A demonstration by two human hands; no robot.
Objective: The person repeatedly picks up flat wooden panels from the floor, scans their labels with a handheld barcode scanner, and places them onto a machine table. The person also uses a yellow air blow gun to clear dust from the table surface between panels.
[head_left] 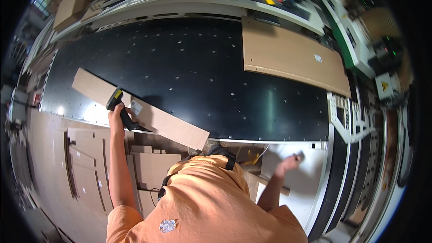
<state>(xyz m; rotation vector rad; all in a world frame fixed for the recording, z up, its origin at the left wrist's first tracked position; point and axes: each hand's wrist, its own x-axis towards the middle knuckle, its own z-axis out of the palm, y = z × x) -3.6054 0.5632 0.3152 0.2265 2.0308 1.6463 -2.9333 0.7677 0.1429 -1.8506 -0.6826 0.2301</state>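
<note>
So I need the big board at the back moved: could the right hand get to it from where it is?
Probably not: the right hand is low by the near edge, the large wooden panel lies across the black table.

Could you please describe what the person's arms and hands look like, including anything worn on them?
Both forearms are bare and slim, coming from short orange sleeves of a loose shirt. The left hand and the right hand show no gloves; no watch, rings or markings can be made out.
</note>
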